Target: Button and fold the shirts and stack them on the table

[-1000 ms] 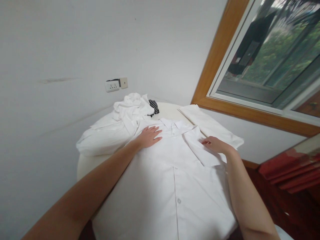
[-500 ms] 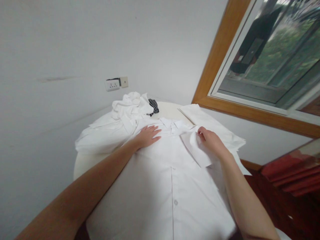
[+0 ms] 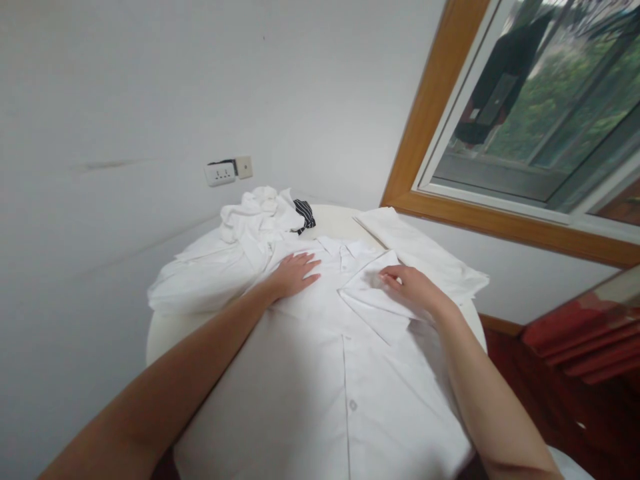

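Note:
A white button-up shirt (image 3: 310, 400) lies front side up, its collar toward the far side of the round table. My left hand (image 3: 295, 275) rests flat on the shirt's chest, left of the collar, fingers spread. Over the right half of the chest, the sleeve (image 3: 360, 287) is folded inward, its edge angled across the front. My right hand (image 3: 403, 283) has its fingers curled together on that sleeve, pinching the cloth; the fingertips are partly hidden.
Crumpled white clothes (image 3: 200, 273) pile up at the left, with a black-and-white striped cloth (image 3: 305, 215) beside them. A folded white garment (image 3: 425, 250) lies at the back right of the white table (image 3: 330, 217). A wall socket (image 3: 220, 173) and a wood-framed window (image 3: 400, 167) are beyond.
My right hand has moved slightly left, carrying the sleeve inward across the chest toward the collar. The cloth hanging past the table's right side has gone. My left hand stays in place.

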`<state>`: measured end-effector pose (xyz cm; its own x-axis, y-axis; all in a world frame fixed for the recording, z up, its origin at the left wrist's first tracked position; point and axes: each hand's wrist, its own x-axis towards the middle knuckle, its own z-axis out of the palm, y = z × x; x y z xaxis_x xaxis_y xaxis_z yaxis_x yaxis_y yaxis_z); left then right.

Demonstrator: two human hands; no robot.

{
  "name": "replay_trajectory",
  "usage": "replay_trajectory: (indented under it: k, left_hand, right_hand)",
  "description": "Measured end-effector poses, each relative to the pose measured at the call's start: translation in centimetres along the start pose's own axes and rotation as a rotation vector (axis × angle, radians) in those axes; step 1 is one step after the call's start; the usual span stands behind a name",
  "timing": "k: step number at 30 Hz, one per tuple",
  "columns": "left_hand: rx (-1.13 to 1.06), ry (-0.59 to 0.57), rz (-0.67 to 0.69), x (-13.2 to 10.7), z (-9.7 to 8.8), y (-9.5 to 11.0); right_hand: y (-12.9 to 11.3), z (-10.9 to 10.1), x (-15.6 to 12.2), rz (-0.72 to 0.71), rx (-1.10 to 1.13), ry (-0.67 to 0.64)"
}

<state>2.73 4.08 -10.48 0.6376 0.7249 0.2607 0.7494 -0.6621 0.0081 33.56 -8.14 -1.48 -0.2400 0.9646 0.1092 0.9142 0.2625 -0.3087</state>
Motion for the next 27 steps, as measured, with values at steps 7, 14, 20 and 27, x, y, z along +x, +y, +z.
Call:
replay_trajectory:
  k: [7,14,20,27]
  left_hand:
    - [0.004,-0.026,-0.021,0.1,-0.3,0.2]
    - [-0.002,-0.011,-0.017,0.0,-0.5,0.3]
    - [0.005,-0.008,-0.018,0.0,-0.3,0.3]
    - [-0.01,0.005,-0.021,0.0,-0.1,0.2]
  right_hand:
    - [5.1,-0.9,-0.6,0.114,0.141,-0.338]
    - [3.7,-1.0,-0.5,0.085,0.064,-0.239]
    - [0.3,-1.7,-1.4,-0.125,0.265,-0.16]
    - [-5.6,2.1,-0.9,-0.267,0.585,-0.186]
